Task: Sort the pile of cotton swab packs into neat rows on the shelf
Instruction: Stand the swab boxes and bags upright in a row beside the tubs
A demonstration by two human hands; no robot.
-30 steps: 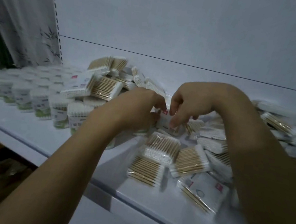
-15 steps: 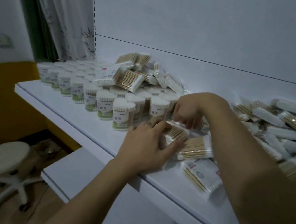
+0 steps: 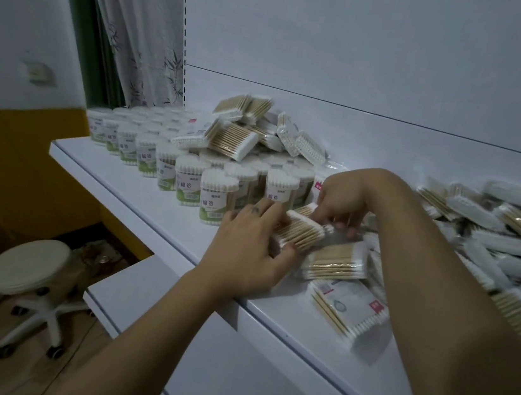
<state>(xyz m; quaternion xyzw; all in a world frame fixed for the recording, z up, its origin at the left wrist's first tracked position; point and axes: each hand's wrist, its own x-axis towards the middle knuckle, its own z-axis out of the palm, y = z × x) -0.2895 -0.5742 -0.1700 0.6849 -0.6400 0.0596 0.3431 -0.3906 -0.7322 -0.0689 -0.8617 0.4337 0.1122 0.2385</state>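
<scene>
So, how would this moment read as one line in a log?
left hand: grips pack | right hand: pinches same pack | pack: beside upright rows | pile: loose on shelf, right

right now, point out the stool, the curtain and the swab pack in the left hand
stool (image 3: pixel 26 266), head view, seat top
curtain (image 3: pixel 135 31), head view, mid fabric
held pack (image 3: pixel 301 232), head view, wooden sticks

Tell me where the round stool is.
Head view, lower left: the round stool stands on the floor, left of and below the white shelf, near the yellow wall.
</scene>
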